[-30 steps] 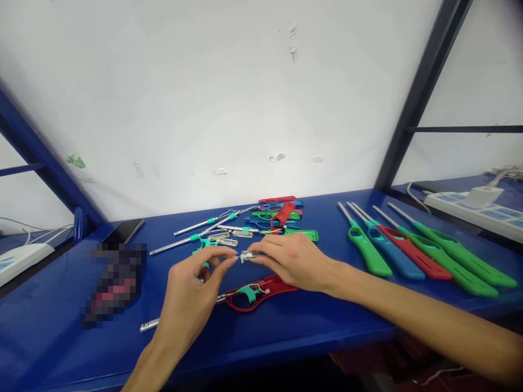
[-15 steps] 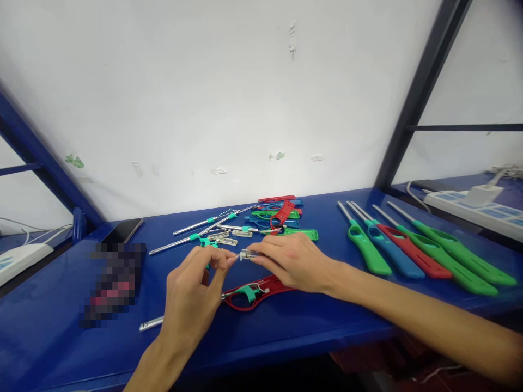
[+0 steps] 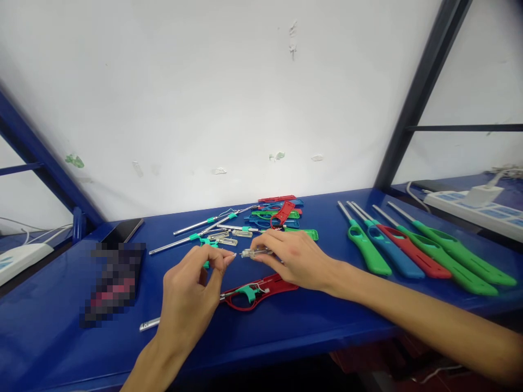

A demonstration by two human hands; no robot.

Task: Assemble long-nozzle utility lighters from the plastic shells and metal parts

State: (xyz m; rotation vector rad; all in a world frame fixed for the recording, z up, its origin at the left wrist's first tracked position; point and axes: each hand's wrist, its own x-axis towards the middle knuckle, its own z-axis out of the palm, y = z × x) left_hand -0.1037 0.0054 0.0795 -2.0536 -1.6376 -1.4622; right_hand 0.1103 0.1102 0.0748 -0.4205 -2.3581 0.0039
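Note:
My right hand (image 3: 300, 257) holds a small clear lighter fuel tank (image 3: 248, 253) between thumb and fingers, its valve end pointing left. Facing it across a narrow gap, my left hand (image 3: 194, 288) pinches thumb and forefinger together; what they hold, if anything, is too small to name. Below the hands lies an opened red lighter half-shell (image 3: 275, 283) with a green trigger (image 3: 249, 294) and a thin white tube in it. Its metal barrel (image 3: 149, 324) runs out to the left, partly hidden behind my left hand.
Loose barrels with green parts (image 3: 171, 245) and clear tanks (image 3: 226, 240) lie behind my hands. Red, blue and green half-shells (image 3: 281, 214) are heaped near the wall. Several whole lighters (image 3: 398, 247) are lined up at right; a phone (image 3: 126, 231) lies at left on the blue table (image 3: 310, 321).
My hands have drawn slightly apart. The fuel tank, touching my left fingertips before, is now separated from them, and more of it shows in my right hand.

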